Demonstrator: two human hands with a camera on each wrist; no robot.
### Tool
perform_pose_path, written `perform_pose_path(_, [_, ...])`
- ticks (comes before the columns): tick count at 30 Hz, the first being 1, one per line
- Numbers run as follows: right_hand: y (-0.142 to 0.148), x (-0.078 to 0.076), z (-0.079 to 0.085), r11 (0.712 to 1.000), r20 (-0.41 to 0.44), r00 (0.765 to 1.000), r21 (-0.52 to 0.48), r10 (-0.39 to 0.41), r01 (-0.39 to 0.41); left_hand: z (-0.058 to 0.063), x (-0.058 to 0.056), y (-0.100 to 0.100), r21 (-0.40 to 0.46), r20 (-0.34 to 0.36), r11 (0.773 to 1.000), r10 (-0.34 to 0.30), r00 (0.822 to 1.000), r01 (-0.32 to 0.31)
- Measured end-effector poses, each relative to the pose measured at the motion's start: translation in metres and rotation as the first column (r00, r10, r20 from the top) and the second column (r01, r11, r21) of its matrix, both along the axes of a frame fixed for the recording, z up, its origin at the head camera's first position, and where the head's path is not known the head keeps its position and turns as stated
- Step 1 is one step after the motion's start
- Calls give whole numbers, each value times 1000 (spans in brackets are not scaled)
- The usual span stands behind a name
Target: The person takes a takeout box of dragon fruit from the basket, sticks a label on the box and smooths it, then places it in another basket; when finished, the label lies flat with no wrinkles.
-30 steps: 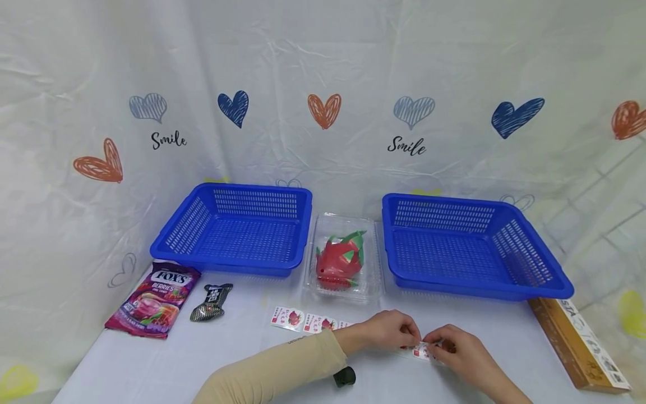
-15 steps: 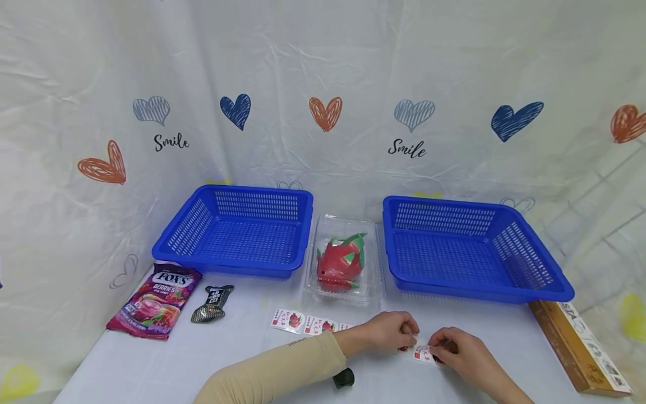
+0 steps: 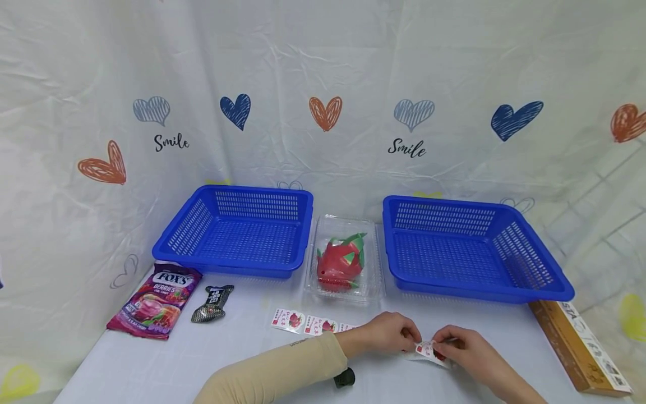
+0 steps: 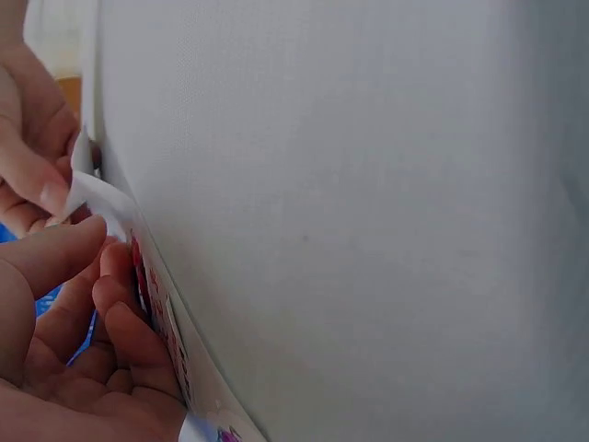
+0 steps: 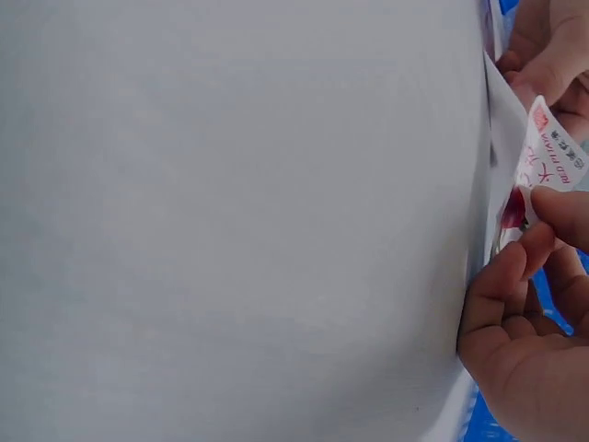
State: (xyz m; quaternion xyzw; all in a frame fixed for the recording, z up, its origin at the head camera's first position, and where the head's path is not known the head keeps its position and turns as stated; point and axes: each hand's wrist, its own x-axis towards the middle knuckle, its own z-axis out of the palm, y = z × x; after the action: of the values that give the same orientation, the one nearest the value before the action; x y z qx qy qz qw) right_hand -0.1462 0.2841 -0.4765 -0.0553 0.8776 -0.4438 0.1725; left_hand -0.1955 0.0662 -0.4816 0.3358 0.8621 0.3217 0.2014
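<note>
A strip of white stickers (image 3: pixel 289 320) printed with red dragon fruit lies on the white table, partly covered by my left forearm and hand. My left hand (image 3: pixel 387 332) pinches the strip close to its right end. At that end my right hand (image 3: pixel 466 350) pinches one sticker (image 5: pixel 552 157) between thumb and fingers; its free corner lifts off the white backing in the right wrist view. The two hands are close together, fingertips almost meeting. Behind them, a clear plastic box (image 3: pixel 374 280) contains a red and green dragon fruit (image 3: pixel 337 264).
Blue baskets stand at back left (image 3: pixel 229 264) and back right (image 3: pixel 474 289). At the left lie a Fox's candy bag (image 3: pixel 153 303) and a small dark packet (image 3: pixel 212 304). A brown box (image 3: pixel 580 350) lies at the right, and a small black object (image 3: pixel 345 378) near my left sleeve.
The right hand drew back slightly to the right, then came back toward the left hand. The end sticker and its backing now tilt up and bend between the hands.
</note>
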Motion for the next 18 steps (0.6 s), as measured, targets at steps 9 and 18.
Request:
perform_pose_path(9, [6, -4, 9, 988, 94, 990, -100, -107, 116, -3, 3, 4, -66, -101, 997, -35, 994, 28])
perform_pose_path(18, [1, -8, 30, 984, 26, 1000, -180, 4, 1, -4, 4, 5, -84, -165, 996, -26, 986, 12])
